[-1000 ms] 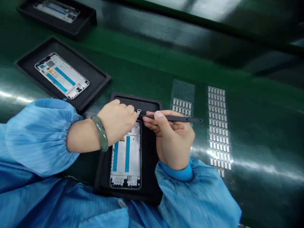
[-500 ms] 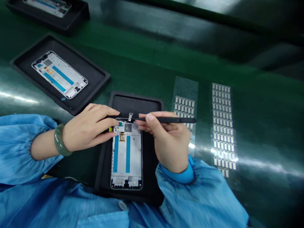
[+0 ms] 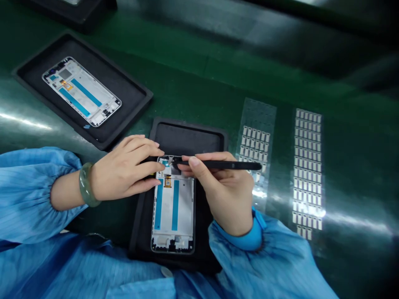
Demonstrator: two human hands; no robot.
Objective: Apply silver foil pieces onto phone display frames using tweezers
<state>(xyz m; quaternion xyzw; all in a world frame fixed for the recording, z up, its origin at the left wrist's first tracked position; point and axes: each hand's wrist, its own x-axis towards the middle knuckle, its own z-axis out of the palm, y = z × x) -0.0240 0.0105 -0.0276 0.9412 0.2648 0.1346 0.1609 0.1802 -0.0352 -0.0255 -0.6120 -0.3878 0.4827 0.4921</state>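
A phone mid-frame (image 3: 187,207) with two blue strips lies in a black tray (image 3: 190,137) in front of me. My right hand (image 3: 218,182) is closed around black tweezers (image 3: 230,165), held nearly level with the tips pointing left over the upper part of the phone frame. A small pale piece seems to sit at the tips, too small to make out clearly. My left hand (image 3: 127,168) lies with its fingers spread, fingertips at the upper left edge of the phone frame. It grips nothing.
To the left, another black tray (image 3: 124,95) holds a second phone frame (image 3: 82,91). Part of a further black tray (image 3: 84,16) shows at the top left. Two clear sheets of small silvery pieces, a nearer one (image 3: 255,141) and a farther one (image 3: 307,166), lie on the green table (image 3: 352,166).
The tweezers have brought a small silvery piece down from above the phone frame's top edge onto its upper part. My left hand stays at the edge. The whole view has shifted slightly.
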